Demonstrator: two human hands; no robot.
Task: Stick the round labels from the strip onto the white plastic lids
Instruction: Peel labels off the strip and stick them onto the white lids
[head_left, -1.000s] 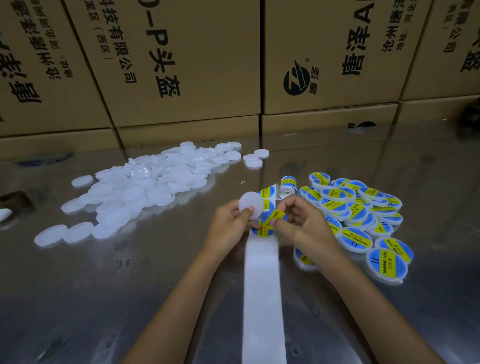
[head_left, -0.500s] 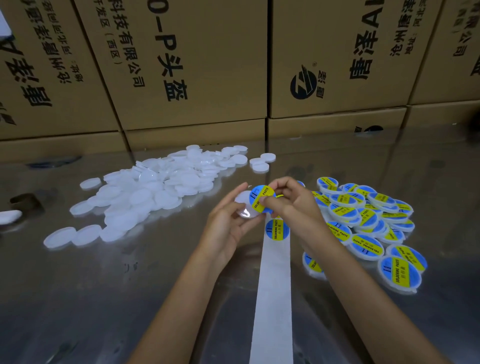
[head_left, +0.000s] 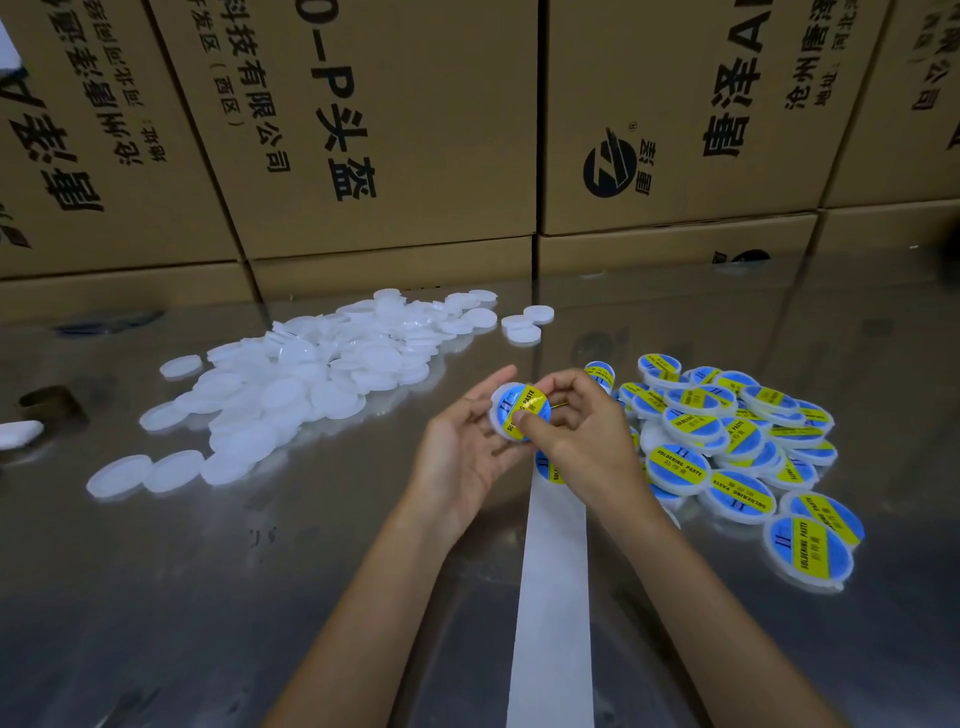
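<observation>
Two hands meet over the shiny table (head_left: 260, 597), working on one lid (head_left: 511, 415): the left hand (head_left: 462, 457) cradles it from behind, fingers curled round its rim, while the right hand (head_left: 576, 431) pinches it, thumb pressing the blue and yellow label (head_left: 524, 408) flat onto its face. By my reckoning this is the smoothing-down step; next the finished lid wants dropping on the labelled pile (head_left: 737, 447) to the right, then a bare one fetched from the white heap (head_left: 311, 384) on the left and a fresh sticker peeled off the strip (head_left: 553, 597), whose next label peeks out just under the right hand. Half a second ago the label was only being brought onto the lid by the right fingertips; now it sits on it and the thumb bears down.
</observation>
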